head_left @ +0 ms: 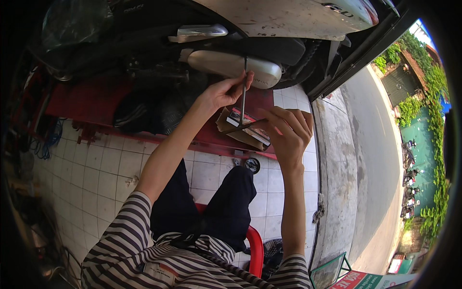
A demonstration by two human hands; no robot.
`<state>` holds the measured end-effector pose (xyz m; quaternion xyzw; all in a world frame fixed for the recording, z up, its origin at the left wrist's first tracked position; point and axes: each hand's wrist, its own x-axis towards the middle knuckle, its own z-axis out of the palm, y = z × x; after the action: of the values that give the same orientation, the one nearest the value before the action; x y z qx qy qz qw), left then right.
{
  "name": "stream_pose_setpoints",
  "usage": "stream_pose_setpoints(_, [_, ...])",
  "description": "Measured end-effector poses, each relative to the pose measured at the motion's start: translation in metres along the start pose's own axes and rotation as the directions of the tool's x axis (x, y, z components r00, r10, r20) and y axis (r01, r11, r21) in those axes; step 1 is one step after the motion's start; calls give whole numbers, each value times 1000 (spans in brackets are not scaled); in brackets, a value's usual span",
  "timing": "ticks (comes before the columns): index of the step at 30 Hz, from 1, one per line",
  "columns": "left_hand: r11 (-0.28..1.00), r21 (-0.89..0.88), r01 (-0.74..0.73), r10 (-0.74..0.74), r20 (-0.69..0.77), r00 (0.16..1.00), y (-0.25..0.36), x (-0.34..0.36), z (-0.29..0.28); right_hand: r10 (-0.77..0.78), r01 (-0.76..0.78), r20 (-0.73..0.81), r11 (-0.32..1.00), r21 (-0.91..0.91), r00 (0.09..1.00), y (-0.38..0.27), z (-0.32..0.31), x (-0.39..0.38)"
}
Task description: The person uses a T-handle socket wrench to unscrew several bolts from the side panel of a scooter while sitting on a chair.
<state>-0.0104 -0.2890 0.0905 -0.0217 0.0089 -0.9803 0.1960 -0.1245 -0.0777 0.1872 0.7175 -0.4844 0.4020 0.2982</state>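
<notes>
The T-handled wrench (243,103) stood nearly upright between the two hands, its thin dark shaft running from the crossbar below up toward the silver exhaust muffler (231,66). The right hand (288,132) was clenched around one end of the crossbar, fingers (294,120) curled over it so that the bar stuck out to the left of the knuckles. The left hand (224,92) pinched the shaft higher up, thumb and fingertips (246,77) closed on it just below the muffler; the shaft's tip touched or nearly touched the muffler, though which could not be told.

Nearest the camera were the striped shirt (144,255) and dark trousers (226,202) of the person seated on a red stool (255,248) over white floor tiles (91,173). Just under the hands lay a small cardboard box (240,132) on a red platform (96,103). Beyond it rose the scooter (269,19), and to the right a street (380,139) ran past.
</notes>
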Motion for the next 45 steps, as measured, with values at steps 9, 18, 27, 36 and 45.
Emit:
stream_pose_setpoints(9, [971,192,-140,143,1,990,-20,0,19,313,-317,-48,937,-146,949,3,7,-61])
stream_pose_setpoints(18, [976,148,-160,151,69,986,-15,12,-3,373,-390,290,921,0,881,-71,11,-25])
stream_pose_setpoints(27, [995,-4,-100,100,100,990,-8,10,-11,612,-563,273,791,-240,743,-49,-13,-19])
stream_pose_setpoints(36, [995,-35,-93,94,36,995,-10,15,-6,469,-549,619,833,-73,630,-82,33,-65])
stream_pose_setpoints(45, [996,-3,-84,84,89,992,-3,15,2,443,-535,423,835,126,791,-69,-4,14])
